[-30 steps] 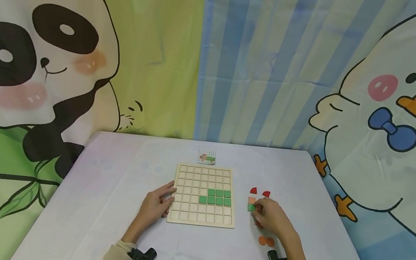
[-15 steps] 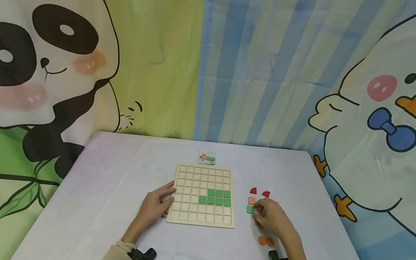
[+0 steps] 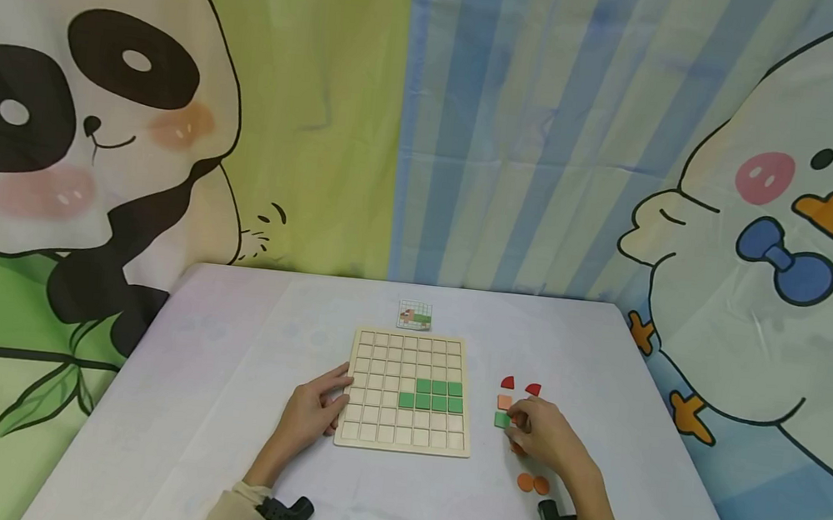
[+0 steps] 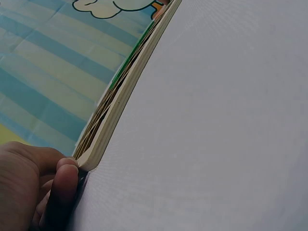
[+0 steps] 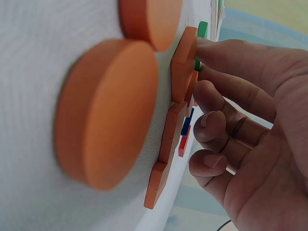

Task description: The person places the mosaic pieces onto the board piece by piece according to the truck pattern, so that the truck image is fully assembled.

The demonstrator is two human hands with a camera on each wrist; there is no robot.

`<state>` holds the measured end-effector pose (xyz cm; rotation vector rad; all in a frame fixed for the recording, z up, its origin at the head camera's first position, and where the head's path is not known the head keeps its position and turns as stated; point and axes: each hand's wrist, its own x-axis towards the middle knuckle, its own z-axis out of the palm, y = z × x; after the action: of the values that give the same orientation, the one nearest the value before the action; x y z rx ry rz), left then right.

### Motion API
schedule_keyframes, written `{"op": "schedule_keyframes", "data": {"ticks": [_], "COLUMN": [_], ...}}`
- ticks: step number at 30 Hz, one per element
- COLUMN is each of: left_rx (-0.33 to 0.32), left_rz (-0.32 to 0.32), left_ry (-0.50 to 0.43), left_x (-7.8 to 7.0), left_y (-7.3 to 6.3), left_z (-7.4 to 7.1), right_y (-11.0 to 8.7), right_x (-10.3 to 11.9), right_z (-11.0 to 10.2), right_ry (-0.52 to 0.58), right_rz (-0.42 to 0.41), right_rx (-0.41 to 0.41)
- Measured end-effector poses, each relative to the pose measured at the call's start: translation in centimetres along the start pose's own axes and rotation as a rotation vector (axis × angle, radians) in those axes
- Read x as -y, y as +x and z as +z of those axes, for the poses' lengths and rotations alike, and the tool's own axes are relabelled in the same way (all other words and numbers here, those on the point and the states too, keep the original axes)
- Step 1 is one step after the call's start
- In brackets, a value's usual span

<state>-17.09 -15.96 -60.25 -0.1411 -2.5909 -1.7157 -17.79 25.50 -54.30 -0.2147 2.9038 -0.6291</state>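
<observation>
In the head view a pale wooden grid board [image 3: 370,431] lies mid-table, several green square tiles [image 3: 438,403] set in its right-hand cells. My left hand [image 3: 312,409] holds the board's left edge; close up, thumb and fingertips [image 4: 66,168] meet at its corner. To the right of the board, my right hand [image 3: 546,432] has its thumb and index finger at a loose green tile [image 3: 502,420]. From the right wrist view, these fingertips pinch in front of the green tile [image 5: 198,64] and partly cover it. Its other fingers are curled in.
Beyond the board lies a small picture card [image 3: 414,316]. Around the right hand are red quarter-round pieces [image 3: 508,383], an orange square tile [image 3: 504,402] and orange discs [image 3: 526,482]. Up close, orange tiles [image 5: 184,67] and a blue piece [image 5: 187,122] show beneath the fingers.
The loose green tile has shifted slightly nearer, opening a small gap from the orange square. Both hands stay almost where they were.
</observation>
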Motion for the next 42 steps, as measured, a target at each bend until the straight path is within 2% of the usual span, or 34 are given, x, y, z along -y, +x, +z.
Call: {"op": "schedule_keyframes", "data": {"ticks": [9, 29, 42], "left_rx": [-0.001, -0.005, -0.006], "left_rz": [-0.004, 0.004, 0.007], "left_ry": [0.006, 0.0, 0.004], "left_x": [-0.1, -0.1, -0.1], "left_y": [0.1, 0.1, 0.0], "left_z": [0.0, 0.0, 0.0], "right_y": [0.2, 1.1, 2.1], "right_x": [0.0, 1.2, 2.4], "right_z": [0.1, -0.2, 0.2], "right_ry": [-0.019, 0.05, 0.073], "right_rz": [0.003, -0.137, -0.183], "right_rx": [0.003, -0.055, -0.058]}}
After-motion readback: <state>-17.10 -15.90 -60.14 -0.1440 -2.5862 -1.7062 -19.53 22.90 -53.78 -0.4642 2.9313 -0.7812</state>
